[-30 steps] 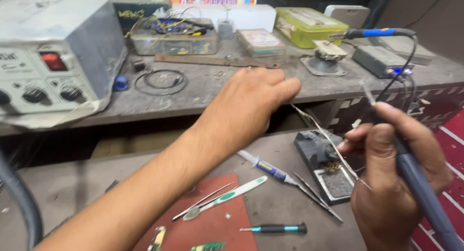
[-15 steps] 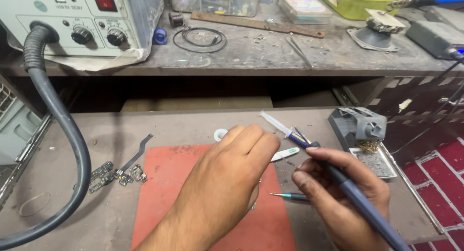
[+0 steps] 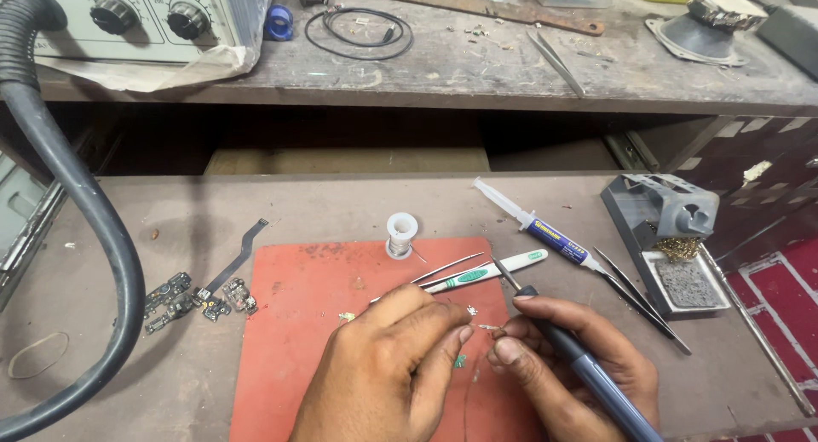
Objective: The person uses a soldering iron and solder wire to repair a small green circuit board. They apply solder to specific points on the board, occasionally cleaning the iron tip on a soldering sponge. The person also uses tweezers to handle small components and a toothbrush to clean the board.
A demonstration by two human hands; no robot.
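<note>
Landmark: I am taking the red mat (image 3: pixel 324 340) as my reference; it is lying on the lower bench, its near edge running out of view.
Left hand: my left hand (image 3: pixel 388 370) is resting over the mat's near middle; thumb and forefinger are pinching shut on a thin wire (image 3: pixel 488 327), too fine for me to judge further.
Right hand: my right hand (image 3: pixel 571 357) is sitting at the mat's right edge, fingers curling closed around a soldering iron (image 3: pixel 588 374); its handle is getting cut off at the bottom, and its dark tip is pointing up and left over the mat.
Small part: a tiny green component (image 3: pixel 460 361) is lying on the mat between both hands; I cannot make out what it is.
On the mat: a solder spool (image 3: pixel 401 234) is standing at the far edge; tweezers (image 3: pixel 447 267) and a white-green tool (image 3: pixel 486 272) are lying just beyond my fingers.
Right of the mat: a syringe (image 3: pixel 532 223), then an iron stand (image 3: pixel 673 233) with brass wool.
Left of the mat: small circuit boards (image 3: pixel 200 297) with a flex strip; a thick black hose (image 3: pixel 77 238) is curving past, its ends hidden.
</note>
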